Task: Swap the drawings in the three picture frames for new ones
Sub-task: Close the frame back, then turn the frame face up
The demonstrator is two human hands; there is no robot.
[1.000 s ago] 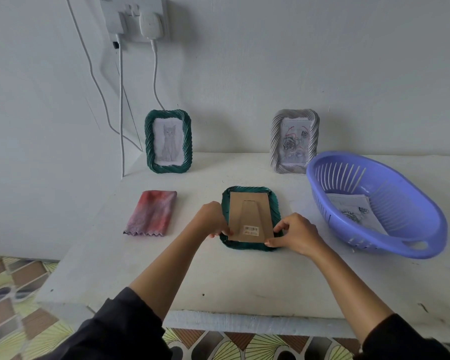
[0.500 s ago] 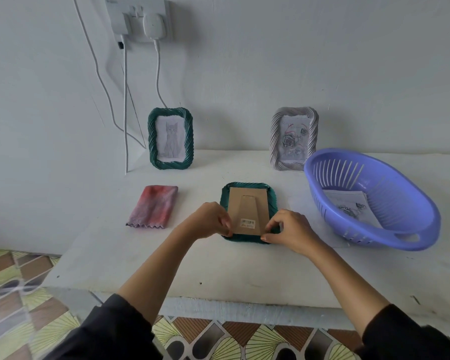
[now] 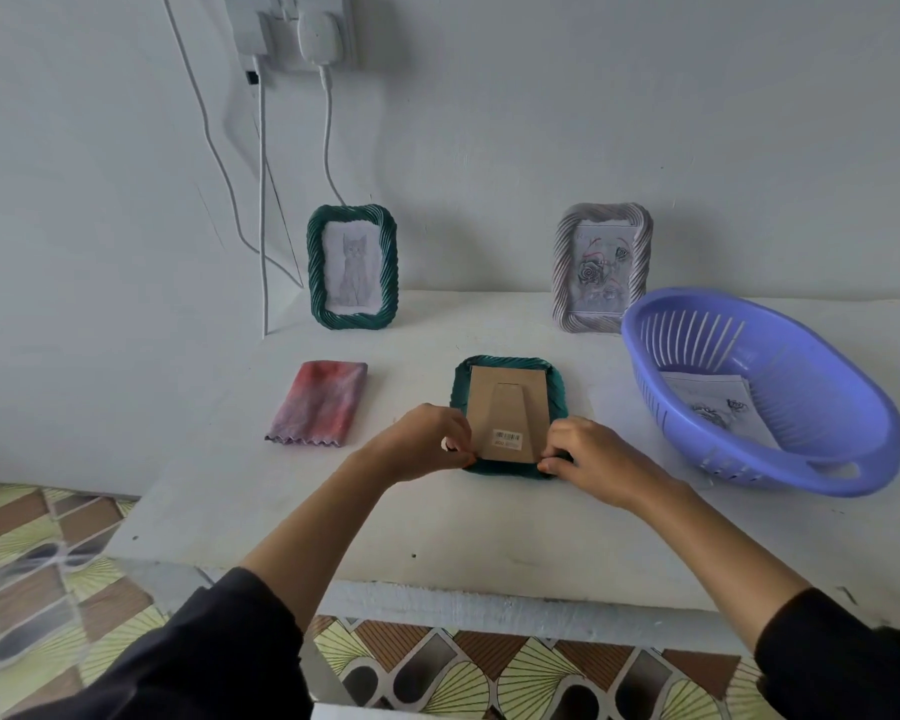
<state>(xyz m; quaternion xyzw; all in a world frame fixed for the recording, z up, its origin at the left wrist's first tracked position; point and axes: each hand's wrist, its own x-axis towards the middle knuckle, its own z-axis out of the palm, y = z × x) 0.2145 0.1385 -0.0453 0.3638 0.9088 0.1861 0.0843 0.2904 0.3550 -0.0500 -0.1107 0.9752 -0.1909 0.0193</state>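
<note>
A green picture frame (image 3: 508, 367) lies face down in the middle of the white table, its brown cardboard back (image 3: 507, 413) with a barcode sticker facing up. My left hand (image 3: 427, 444) pinches the frame's near left corner. My right hand (image 3: 591, 462) pinches its near right corner. A second green frame (image 3: 353, 267) with a cat drawing stands against the wall at the left. A grey frame (image 3: 601, 266) with a flower drawing stands at the right. Loose drawings (image 3: 718, 407) lie inside a purple basket (image 3: 848, 462).
A folded red and purple cloth (image 3: 319, 402) lies left of the flat frame. White cables (image 3: 261, 200) hang from a wall socket (image 3: 292, 28) at the back left. The table's front edge (image 3: 463, 600) is near me, with patterned floor below.
Both hands have shifted slightly along the frame's near edge to its corners. My head moved closer and the view tilted a little. The frame itself stays flat.
</note>
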